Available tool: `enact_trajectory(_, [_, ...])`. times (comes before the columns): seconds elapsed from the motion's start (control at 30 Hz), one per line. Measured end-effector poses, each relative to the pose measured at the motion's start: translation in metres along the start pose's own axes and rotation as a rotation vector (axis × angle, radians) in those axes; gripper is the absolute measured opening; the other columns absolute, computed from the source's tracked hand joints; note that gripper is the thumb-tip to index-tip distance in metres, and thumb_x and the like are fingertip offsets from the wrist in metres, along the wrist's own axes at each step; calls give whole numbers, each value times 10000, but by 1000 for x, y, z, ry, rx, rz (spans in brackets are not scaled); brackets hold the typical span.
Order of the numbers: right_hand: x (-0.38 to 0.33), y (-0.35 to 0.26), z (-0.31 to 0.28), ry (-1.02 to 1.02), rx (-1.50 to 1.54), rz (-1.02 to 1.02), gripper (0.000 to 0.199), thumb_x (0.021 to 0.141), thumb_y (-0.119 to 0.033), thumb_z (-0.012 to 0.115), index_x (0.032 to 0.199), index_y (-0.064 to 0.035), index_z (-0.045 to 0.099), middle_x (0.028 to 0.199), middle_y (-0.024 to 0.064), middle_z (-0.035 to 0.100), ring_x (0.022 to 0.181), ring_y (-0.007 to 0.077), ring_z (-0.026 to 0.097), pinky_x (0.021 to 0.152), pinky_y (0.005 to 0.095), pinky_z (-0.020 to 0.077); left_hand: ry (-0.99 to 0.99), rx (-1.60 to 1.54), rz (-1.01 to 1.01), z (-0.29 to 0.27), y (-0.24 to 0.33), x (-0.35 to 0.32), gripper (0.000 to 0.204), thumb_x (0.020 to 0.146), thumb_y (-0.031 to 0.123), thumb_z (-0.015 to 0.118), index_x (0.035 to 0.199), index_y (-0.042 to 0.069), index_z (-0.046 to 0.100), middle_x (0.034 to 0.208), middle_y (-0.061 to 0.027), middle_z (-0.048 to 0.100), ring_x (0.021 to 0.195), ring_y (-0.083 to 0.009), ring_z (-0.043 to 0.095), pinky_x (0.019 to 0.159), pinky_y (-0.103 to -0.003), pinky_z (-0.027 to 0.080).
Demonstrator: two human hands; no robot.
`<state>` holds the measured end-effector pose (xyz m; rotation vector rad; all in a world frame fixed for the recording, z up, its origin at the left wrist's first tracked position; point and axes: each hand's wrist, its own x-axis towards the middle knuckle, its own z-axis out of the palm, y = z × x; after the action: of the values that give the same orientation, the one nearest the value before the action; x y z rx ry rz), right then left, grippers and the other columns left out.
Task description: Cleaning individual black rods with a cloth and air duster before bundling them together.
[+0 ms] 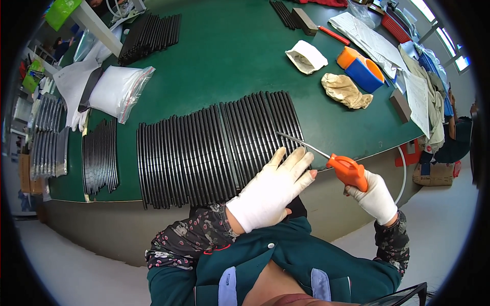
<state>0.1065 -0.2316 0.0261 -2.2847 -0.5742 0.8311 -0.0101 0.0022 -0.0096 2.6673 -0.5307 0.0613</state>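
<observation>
Many thin black rods point(184, 153) lie side by side in a wide row along the near edge of the green table. My left hand point(273, 188), in a white glove, is stretched flat with fingers spread over the near right end of this row. It grips nothing. To its right, my gloved right hand point(375, 199) is closed round the orange handle of a tool with a long thin metal shaft point(316, 149). The shaft points left, its tip over the rods just beyond my left fingertips. Whether the tip touches a rod, I cannot tell.
More black rods point(100, 155) lie at the left, and another bundle point(153, 38) farther back. A bag of white material point(120, 92) sits between them. At right are a tan glove point(346, 91), a white cloth piece point(306, 57), tape rolls point(363, 71), a grey block point(399, 105) and papers point(365, 41).
</observation>
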Motion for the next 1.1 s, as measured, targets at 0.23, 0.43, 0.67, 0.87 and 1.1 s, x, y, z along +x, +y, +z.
enact_trajectory(0.23, [-5,4,-6,10,49,63,291,839,32,632,1126,-8,606,799,28,639,722,106,587,729,255,487,-5,21,-9,3,0,0,835,578,269,846,1300,40,493,1367,-177,413,1328,-339,369,1081,-490,304])
enact_trajectory(0.43, [-11,9,-7,-18,224,83,193,858,16,633,1048,22,598,820,40,650,755,116,615,728,261,491,-2,24,-11,1,-2,1,806,595,275,837,1291,39,508,1360,-177,422,1329,-336,370,1084,-491,304])
enact_trajectory(0.67, [-11,12,-3,-34,293,58,123,875,-117,657,947,-29,608,775,15,671,609,33,493,508,190,377,58,-42,131,6,9,-19,743,646,246,783,1304,52,499,1393,-138,408,1335,-308,368,1071,-501,329])
enact_trajectory(0.87, [-12,7,4,-99,275,24,115,868,-98,651,939,-22,603,799,27,672,625,45,523,515,197,396,41,83,-14,-7,2,-60,710,613,243,798,1247,63,532,1365,-125,451,1295,-299,424,1036,-502,371])
enact_trajectory(1.1, [-7,-1,10,-162,208,9,212,859,14,634,1068,20,599,840,55,663,765,135,638,752,291,512,94,99,-140,-9,-5,-86,744,565,206,827,1226,51,522,1331,-136,472,1277,-327,444,1018,-514,367])
